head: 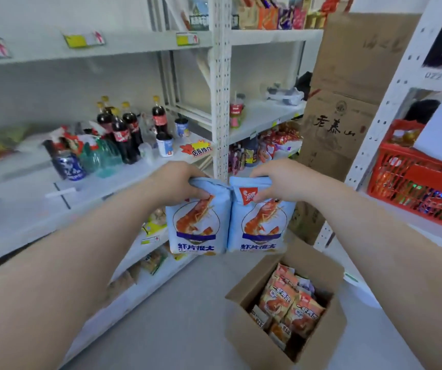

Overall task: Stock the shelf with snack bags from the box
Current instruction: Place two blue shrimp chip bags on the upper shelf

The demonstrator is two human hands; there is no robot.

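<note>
Left grip point(180, 182) holds bag point(197, 231), right grip point(276, 182) second bag point(261, 228)

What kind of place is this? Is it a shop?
Most likely a small shop or its stockroom. White metal shelves carry price tags, cola bottles stand on one shelf, a red shopping basket sits at the right, and a cardboard box of snack bags waits on the floor.

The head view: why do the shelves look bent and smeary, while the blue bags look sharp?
Head view, wide-angle lens: the shelf edges bow and the forearms stretch toward the corners. Head view, focus: the bottles are soft and smeared; the blue bags and box read clearer. Head view, light: even and flat, no hard shadows or glare.
</note>
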